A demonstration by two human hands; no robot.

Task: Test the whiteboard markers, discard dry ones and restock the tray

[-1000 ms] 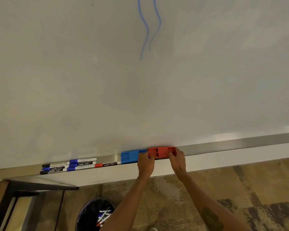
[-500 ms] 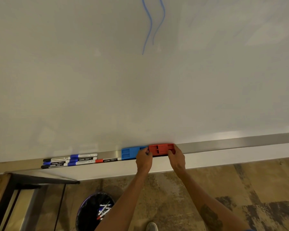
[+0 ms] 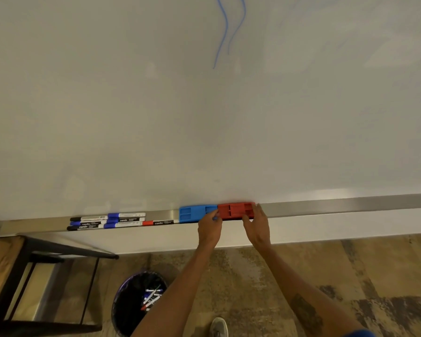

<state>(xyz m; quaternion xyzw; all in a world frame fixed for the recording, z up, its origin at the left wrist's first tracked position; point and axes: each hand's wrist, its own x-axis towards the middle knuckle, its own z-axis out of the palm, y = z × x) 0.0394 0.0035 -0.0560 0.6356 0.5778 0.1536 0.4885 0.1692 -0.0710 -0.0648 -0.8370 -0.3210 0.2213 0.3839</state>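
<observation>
A metal tray (image 3: 338, 205) runs along the bottom of the whiteboard (image 3: 204, 117). Several markers (image 3: 107, 221) with black, blue and red caps lie in a cluster at the tray's left. A blue eraser (image 3: 192, 213) and a red eraser (image 3: 236, 210) sit end to end in the middle. My left hand (image 3: 209, 228) curls over the red eraser's left end, covering the join. My right hand (image 3: 257, 224) has its fingers along the right end and its thumb at the front edge. Two blue lines (image 3: 225, 32) are drawn high on the board.
On the floor below the tray stands a black waste bin (image 3: 122, 310) with several markers in it. A black-framed wooden table (image 3: 5, 263) stands at the left under the tray. My shoe (image 3: 218, 326) shows beside the bin.
Both hands stay at the ends of the red eraser, with the fingers drawn back a little toward me. The erasers and markers have not moved.
</observation>
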